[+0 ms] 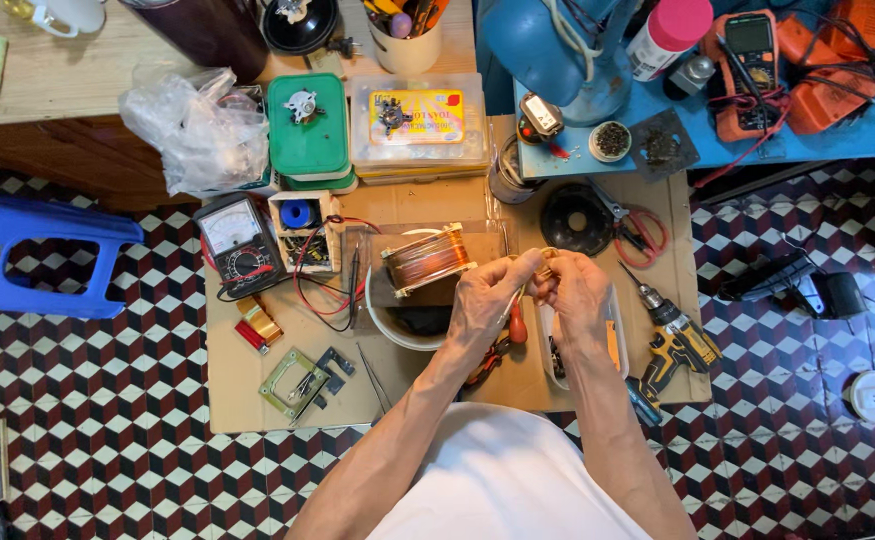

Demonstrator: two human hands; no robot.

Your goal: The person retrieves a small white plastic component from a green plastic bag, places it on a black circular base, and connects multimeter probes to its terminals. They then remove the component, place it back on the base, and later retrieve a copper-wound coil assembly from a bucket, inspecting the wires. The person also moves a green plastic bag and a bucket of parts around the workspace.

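While both hands pinched thin copper wire, winding was under way.
The left hand (485,295) and right hand (577,290) gripped the thin copper wire (545,262) beside the shiny copper-wound coil (427,258), mid-frame; it looked to need steady pulling.

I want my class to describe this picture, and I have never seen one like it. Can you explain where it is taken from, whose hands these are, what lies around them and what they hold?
The one picture comes from a camera worn on a person's head, looking straight down. The two bare hands are that person's own. The left hand and right hand meet over a cardboard sheet on a tiled floor, pinching something small and thin between the fingertips; what it is cannot be told. Just beyond them a copper wire coil sits above a white bowl. Around lie an analogue multimeter, a yellow cordless drill, red-handled scissors and a green box.
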